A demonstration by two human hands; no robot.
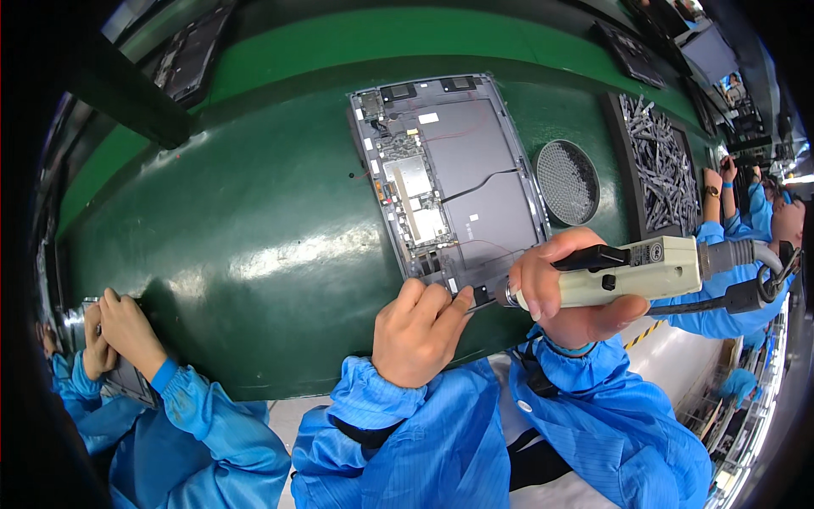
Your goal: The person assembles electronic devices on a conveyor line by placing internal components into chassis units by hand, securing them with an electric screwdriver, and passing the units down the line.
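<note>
An opened grey device panel (487,144), like a laptop or tablet housing, lies on the green bench with its circuit board (413,191) and thin cables exposed. My left hand (420,331) is closed at the panel's near edge, its fingertips by a small black part (481,294) at the near corner. What those fingers pinch, if anything, is hidden. A cream electric screwdriver (632,276) with a black lever lies nearly level in my right hand (555,293), which is wrapped round its front end. The driver's nose points left at that same corner; its tip is hidden.
Right of the panel stands a round dish (567,182) of small parts. Beyond it, a dark tray (632,170) holds many grey strips. A cable (746,254) trails from the screwdriver. Co-workers' hands (127,327) work at the left. A dark post (127,93) rises at far left.
</note>
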